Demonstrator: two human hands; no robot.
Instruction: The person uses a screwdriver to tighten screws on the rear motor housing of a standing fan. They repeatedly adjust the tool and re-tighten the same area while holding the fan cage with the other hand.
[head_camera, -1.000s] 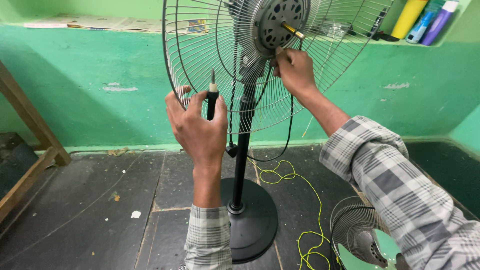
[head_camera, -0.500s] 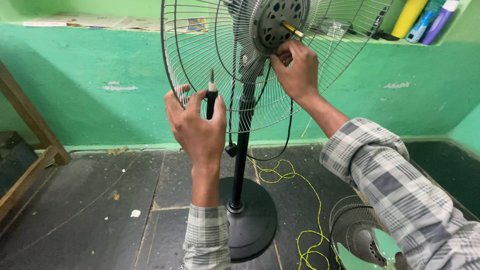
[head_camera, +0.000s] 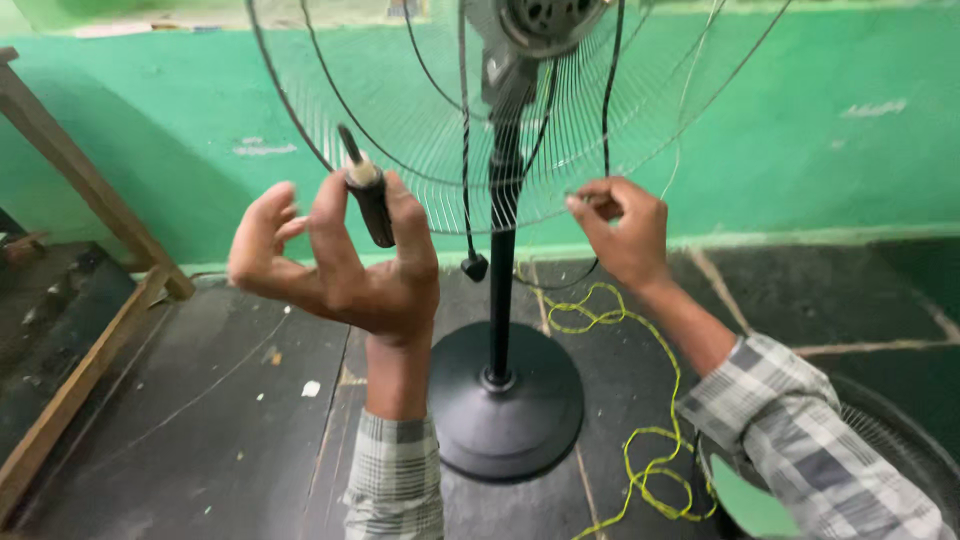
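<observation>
Fan motor (head_camera: 545, 20) cut off above; screwdriver tip (head_camera: 347, 140) blurred.

I see a green wall (head_camera: 780, 150) closing off the back of the scene, and I take it as my landmark. A slanted wooden frame (head_camera: 85, 300) leans at the wall's left end, its foot running forward along the dark stone floor (head_camera: 200, 420). A tangled yellow cord (head_camera: 640, 420) lies on that floor out in front of the wall. Farther from the wall, at the lower right, a loose round fan guard (head_camera: 905, 440) rests flat, with a pale green blade (head_camera: 750, 505) beside it.
</observation>
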